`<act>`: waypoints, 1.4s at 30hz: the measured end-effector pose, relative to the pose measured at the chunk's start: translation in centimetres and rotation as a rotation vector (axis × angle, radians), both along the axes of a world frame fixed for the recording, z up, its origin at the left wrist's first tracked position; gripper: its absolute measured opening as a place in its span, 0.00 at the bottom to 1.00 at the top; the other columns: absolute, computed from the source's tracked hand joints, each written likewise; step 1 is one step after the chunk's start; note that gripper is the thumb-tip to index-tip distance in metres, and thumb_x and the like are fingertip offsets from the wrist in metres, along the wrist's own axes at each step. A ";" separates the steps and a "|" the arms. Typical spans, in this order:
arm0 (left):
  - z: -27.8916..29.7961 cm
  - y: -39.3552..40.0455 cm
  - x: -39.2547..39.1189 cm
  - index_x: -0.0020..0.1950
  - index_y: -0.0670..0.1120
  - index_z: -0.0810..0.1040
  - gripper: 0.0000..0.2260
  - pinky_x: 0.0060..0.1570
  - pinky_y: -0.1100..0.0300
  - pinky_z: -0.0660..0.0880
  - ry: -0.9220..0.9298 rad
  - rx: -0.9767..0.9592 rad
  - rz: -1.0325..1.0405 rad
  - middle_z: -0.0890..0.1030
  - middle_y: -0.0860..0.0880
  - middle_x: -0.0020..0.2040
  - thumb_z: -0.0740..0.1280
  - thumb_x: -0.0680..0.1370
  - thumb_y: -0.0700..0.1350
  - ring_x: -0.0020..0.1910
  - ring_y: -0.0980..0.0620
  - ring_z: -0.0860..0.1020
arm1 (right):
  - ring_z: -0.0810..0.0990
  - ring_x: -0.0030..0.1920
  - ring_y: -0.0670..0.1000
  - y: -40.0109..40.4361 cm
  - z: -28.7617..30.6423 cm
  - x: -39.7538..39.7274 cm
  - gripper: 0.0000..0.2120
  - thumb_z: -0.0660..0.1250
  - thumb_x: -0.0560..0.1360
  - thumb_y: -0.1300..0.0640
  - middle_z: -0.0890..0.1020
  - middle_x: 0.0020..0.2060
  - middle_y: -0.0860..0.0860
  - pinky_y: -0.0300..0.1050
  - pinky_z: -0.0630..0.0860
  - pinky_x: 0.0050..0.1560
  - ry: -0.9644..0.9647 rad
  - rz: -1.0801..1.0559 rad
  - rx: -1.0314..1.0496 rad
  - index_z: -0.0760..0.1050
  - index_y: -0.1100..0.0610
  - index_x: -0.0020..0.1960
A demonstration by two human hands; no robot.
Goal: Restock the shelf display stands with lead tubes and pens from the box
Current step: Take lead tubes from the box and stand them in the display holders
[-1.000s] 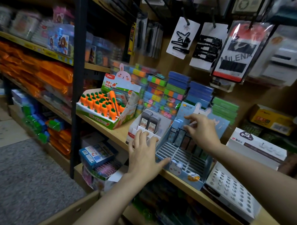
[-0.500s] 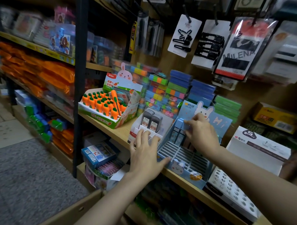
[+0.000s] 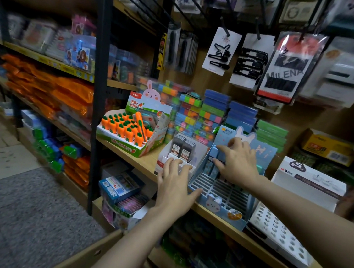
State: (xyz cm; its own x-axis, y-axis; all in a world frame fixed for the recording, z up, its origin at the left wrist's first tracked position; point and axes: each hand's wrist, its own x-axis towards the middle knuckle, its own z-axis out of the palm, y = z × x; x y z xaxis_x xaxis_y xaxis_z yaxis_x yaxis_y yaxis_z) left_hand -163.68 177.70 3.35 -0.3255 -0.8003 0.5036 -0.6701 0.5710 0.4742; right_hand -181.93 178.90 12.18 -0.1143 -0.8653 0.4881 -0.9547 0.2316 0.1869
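While the left hand (image 3: 175, 186) rests spread on the white stand (image 3: 172, 153), its thumb against the blue stand (image 3: 228, 193), the right hand (image 3: 238, 162) pinches a pale-blue lead tube (image 3: 213, 154) at the blue stand's back rows. Two dark tubes (image 3: 182, 149) stand upright in the white stand. Light, rigid and slick, such tubes are probably best taken by the top end. Most blue slots sit empty on the shelf (image 3: 143, 162).

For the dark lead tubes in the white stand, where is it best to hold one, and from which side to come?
Probably by the top end, coming from above and the front. The lead tubes stand upright in the white stand, lower ends tucked behind its dividers, packed side by side, so only tops and front faces are free. The left hand lies in front.
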 end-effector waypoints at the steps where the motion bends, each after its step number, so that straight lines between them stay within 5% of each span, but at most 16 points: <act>1: 0.1 -0.1 0.2 0.69 0.54 0.66 0.26 0.73 0.46 0.57 0.049 -0.018 -0.007 0.61 0.51 0.71 0.65 0.74 0.63 0.74 0.50 0.53 | 0.67 0.61 0.56 -0.1 0.2 0.2 0.25 0.62 0.77 0.40 0.68 0.61 0.53 0.54 0.65 0.60 -0.024 0.035 -0.006 0.68 0.47 0.71; 9: 0.2 -2.8 2.6 0.64 0.51 0.74 0.18 0.74 0.49 0.56 0.134 -0.024 0.013 0.63 0.50 0.73 0.64 0.78 0.58 0.76 0.50 0.52 | 0.80 0.52 0.51 -3.6 2.3 4.1 0.18 0.66 0.78 0.51 0.83 0.52 0.53 0.46 0.77 0.54 -0.369 0.321 0.031 0.77 0.58 0.64; 21: -0.1 -2.9 2.7 0.59 0.50 0.74 0.14 0.71 0.50 0.62 0.165 0.013 -0.016 0.67 0.50 0.69 0.64 0.78 0.56 0.75 0.51 0.53 | 0.81 0.48 0.52 -6.8 1.6 5.6 0.20 0.70 0.73 0.44 0.82 0.48 0.53 0.51 0.81 0.49 -0.270 0.219 0.057 0.81 0.58 0.56; 36: 0.0 -3.0 2.8 0.55 0.50 0.73 0.11 0.71 0.51 0.62 0.206 0.045 -0.035 0.66 0.51 0.69 0.64 0.78 0.54 0.76 0.53 0.51 | 0.80 0.51 0.52 -8.1 2.7 6.1 0.17 0.74 0.72 0.56 0.82 0.54 0.55 0.46 0.80 0.51 -0.455 0.118 0.146 0.78 0.59 0.59; 42: 0.0 -3.0 2.9 0.56 0.49 0.73 0.12 0.72 0.51 0.61 0.179 0.025 -0.039 0.67 0.51 0.68 0.64 0.78 0.54 0.76 0.52 0.52 | 0.81 0.49 0.53 -7.2 1.5 5.9 0.16 0.76 0.70 0.51 0.83 0.50 0.55 0.49 0.80 0.49 -0.296 0.181 0.036 0.82 0.58 0.54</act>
